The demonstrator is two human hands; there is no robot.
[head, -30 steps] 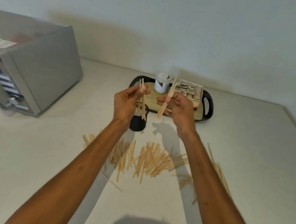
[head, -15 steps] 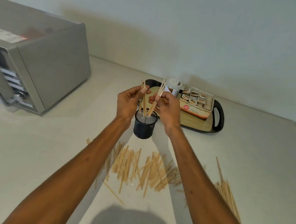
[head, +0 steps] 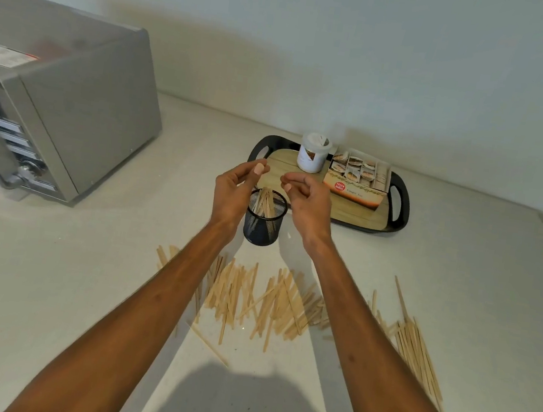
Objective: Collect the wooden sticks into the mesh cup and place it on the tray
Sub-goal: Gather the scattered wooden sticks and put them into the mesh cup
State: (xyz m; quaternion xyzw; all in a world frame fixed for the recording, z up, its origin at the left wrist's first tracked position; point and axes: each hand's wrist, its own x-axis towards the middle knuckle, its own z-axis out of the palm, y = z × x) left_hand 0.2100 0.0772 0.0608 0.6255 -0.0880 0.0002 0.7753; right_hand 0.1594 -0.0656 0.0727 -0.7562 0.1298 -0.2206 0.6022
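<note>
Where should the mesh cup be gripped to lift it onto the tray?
Judging by its pose, around the mesh cup's side wall, from the right side: it stands upright with sticks poking out of its open top, so a top grasp is blocked.

This looks like a home kitchen corner. A silver microwave oven (head: 52, 128) sits on a pale countertop (head: 46, 280) against a plain wall, and a handled serving tray (head: 397, 212) carries a box of tea sachets (head: 356, 179) and a small jar (head: 313, 152).

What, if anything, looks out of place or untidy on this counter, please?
Many wooden sticks lie scattered across the counter, with another loose bunch further right; only a few stand in the mesh cup, which is off the tray.
</note>
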